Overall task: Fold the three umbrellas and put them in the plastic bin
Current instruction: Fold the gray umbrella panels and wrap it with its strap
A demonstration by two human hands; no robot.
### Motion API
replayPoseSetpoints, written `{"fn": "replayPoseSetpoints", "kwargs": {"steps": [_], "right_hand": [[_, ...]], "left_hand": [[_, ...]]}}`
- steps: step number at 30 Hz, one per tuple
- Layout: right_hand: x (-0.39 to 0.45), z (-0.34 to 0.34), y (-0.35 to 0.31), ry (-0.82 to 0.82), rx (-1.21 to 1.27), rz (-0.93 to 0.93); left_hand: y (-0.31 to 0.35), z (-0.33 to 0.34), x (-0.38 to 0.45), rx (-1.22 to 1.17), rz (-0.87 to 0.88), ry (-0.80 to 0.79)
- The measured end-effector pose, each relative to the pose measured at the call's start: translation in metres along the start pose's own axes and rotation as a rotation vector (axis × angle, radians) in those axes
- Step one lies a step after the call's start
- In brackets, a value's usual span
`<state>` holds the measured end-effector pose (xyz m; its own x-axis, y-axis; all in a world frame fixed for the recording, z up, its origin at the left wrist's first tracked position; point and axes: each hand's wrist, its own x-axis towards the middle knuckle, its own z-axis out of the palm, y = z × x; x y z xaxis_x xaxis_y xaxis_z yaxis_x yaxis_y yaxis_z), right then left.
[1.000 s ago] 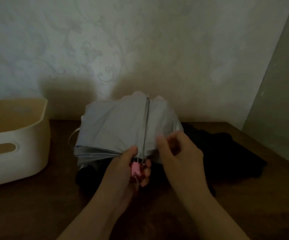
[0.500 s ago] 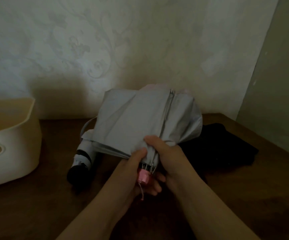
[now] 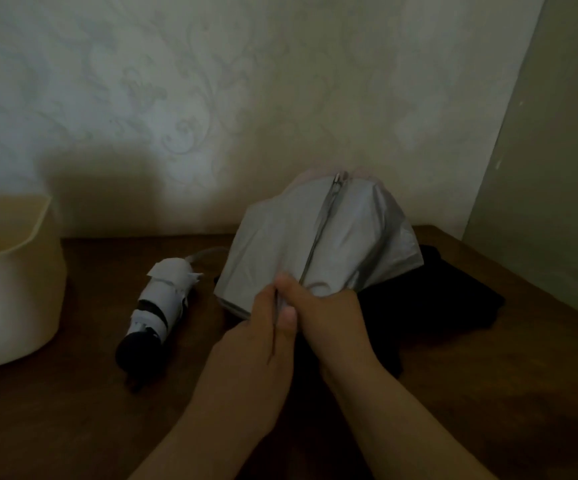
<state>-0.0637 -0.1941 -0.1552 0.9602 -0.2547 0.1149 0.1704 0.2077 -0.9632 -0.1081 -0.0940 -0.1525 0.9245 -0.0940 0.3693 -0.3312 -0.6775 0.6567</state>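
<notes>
Both hands are clamping the base of the grey umbrella [image 3: 318,247] where its folds gather. The left hand [image 3: 263,327] is curling round the bunched cloth from seven o'clock, and the right hand [image 3: 329,313] is wrapping the same bunch from five o'clock, thumb lying across the front. The canopy is fanning out loose above them, its long axis running from the hands toward twelve o'clock, with a metal rib showing down the middle. The handle is hidden inside the grip.

The bin [image 3: 14,299] is sitting at nine o'clock from the hands, well apart, so the left hand is the nearer one for the drop. Between them, a white umbrella [image 3: 163,306] is lying rolled on the table [image 3: 73,410], axis pointing from seven to one o'clock. A black umbrella [image 3: 453,299] is lying at three o'clock, partly under the grey cloth. The grey canopy looks unwrapped yet, so tightening its folds around the shaft seems the step in hand.
</notes>
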Motion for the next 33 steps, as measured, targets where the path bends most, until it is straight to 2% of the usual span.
{"fn": "replayPoseSetpoints", "kwargs": {"steps": [6,10,12,14,16,19,23,25,28,31,33], "right_hand": [[-0.009,0.003,-0.005,-0.159,0.101,-0.004],[-0.007,0.005,-0.009,-0.245,0.013,0.083],[-0.005,0.003,-0.013,-0.213,-0.017,0.098],[-0.003,-0.004,-0.012,-0.114,-0.185,-0.054],[-0.001,-0.015,-0.015,0.025,-0.449,-0.287],[-0.001,-0.022,-0.016,0.062,-0.602,-0.456],[0.000,-0.018,-0.017,0.087,-0.553,-0.507],[-0.006,-0.018,-0.022,0.087,-0.405,-0.558],[-0.018,-0.018,-0.036,-0.011,-0.207,-0.610],[-0.026,-0.008,-0.034,-0.163,-0.203,-0.414],[-0.025,-0.004,-0.024,-0.123,-0.286,-0.317]], "left_hand": [[-0.004,0.000,0.013,-0.522,-0.192,-0.040],[-0.011,-0.007,0.020,-0.817,-0.277,-0.031],[-0.016,-0.011,0.023,-0.967,-0.331,-0.027],[-0.020,-0.016,0.025,-1.119,-0.383,-0.041],[-0.021,-0.019,0.027,-1.241,-0.423,-0.050],[-0.022,-0.020,0.028,-1.342,-0.420,-0.079],[-0.024,-0.016,0.029,-1.316,-0.441,-0.042],[-0.023,-0.014,0.027,-1.173,-0.436,0.007],[-0.023,-0.009,0.023,-0.892,-0.382,0.118],[-0.025,-0.004,0.020,-0.711,-0.327,0.177],[-0.027,-0.002,0.019,-0.662,-0.323,0.214]]}}
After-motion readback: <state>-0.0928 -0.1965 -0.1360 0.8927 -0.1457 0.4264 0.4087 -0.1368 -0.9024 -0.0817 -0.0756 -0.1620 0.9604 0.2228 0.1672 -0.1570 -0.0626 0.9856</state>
